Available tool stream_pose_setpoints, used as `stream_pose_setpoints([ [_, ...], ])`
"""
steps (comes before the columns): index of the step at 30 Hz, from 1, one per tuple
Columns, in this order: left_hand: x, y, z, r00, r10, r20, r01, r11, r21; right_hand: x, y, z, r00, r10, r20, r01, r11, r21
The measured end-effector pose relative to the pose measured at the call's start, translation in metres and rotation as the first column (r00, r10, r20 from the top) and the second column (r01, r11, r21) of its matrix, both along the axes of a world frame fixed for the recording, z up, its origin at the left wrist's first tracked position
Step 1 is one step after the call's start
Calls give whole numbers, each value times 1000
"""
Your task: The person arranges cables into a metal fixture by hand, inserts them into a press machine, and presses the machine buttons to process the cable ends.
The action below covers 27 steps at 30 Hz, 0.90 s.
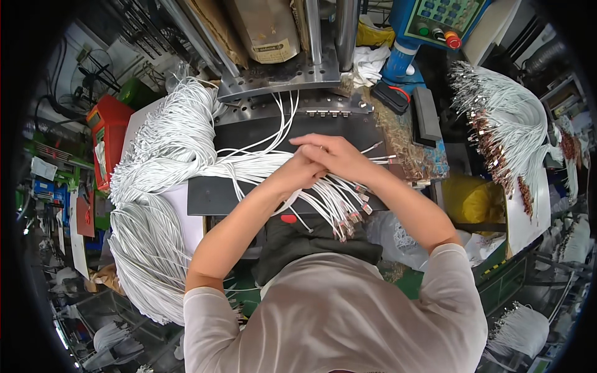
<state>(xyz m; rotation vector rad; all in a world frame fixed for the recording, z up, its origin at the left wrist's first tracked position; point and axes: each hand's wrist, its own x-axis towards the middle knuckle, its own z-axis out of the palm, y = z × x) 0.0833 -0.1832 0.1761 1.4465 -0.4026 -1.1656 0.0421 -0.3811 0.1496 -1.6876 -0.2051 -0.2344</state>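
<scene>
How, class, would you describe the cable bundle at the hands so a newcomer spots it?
Find the steel machine at top centre, then the black board below it. Across that board, under the left hand and right hand, runs the white cable bundle. Unlike the arched cable bundle at far right, this one fans its connectors toward the board's right end.

Illegible print (273,48) on brown package (260,22)
</scene>
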Motion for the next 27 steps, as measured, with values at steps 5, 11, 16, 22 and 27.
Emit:
stream_pose_setpoints([
  [5, 47, -19, -3, 981, 179, -70, -185, 978, -93, 11, -47, 3, 898, -351, 265, 432, 591, -681],
  [11, 75, -34, -22, 901, 326, -285, -372, 920, -122, 5, -45, -14, 930, -176, 321, 337, 68, -939],
  [16, 71, -29, -33, 942, 233, -242, -261, 961, -88, 5, -43, -20, 918, -112, 381, 396, 315, -863],
  [22, 61, -36, -33, 984, 172, -36, -171, 985, 32, 34, -50, -17, 828, -127, -546, 40, 985, -167],
  [27, 56, -41, -39, 990, 120, 71, -123, 991, 46, 32, -40, -25, 802, -196, -564, 336, 929, 155],
])
